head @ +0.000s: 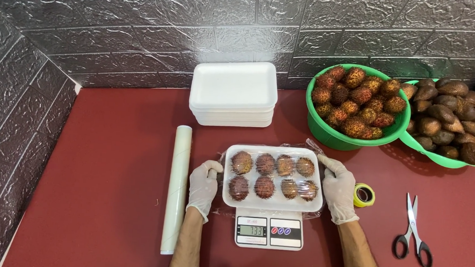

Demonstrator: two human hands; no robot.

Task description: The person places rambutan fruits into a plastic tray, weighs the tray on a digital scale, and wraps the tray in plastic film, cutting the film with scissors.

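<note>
A white foam tray [270, 204] with several red hairy rambutans [265, 163] sits on a small digital kitchen scale [268, 231], with clear cling film over and around it. My left hand [202, 187], in a white glove, grips the tray's left edge and the film. The gloved fingers of my right hand [338, 189] hold the tray's right edge. Both hands press the film against the tray's sides.
A cling-film roll [176, 189] lies left of the scale. A stack of white foam trays [233, 93] stands at the back. A green bowl of rambutans [354, 103] and a green bowl of brown snake fruit [452, 123] sit at right. Yellow tape roll [363, 195], scissors [414, 231].
</note>
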